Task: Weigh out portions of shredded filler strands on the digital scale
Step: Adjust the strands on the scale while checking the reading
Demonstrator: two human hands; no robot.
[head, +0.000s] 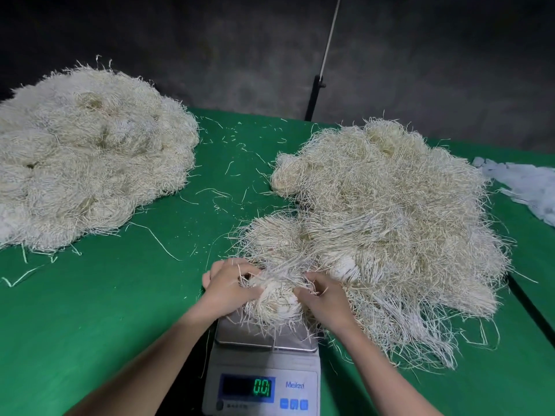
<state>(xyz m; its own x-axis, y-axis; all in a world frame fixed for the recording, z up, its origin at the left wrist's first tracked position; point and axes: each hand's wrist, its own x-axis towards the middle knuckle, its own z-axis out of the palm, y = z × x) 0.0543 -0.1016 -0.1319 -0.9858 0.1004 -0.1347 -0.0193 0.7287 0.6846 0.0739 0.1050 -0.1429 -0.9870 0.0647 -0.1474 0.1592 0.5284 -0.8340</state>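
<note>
Bench (105,310): green, strewn with stray strands.
Scale (300,367): near edge; display (261,388) reads 0.01.
Bundle (277,295): over the scale's pan, held by left grip (228,283) and right grip (324,298).
Left heap (90,151): apart.
Right heap (390,220): touching bundle.

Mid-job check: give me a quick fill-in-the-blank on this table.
The display of the digital scale reads ___.
Above it, the left hand and right hand grip a bundle of strands beside the ___ pile.
The table cover is ___.
Missing: 0.01; right; green.
</note>
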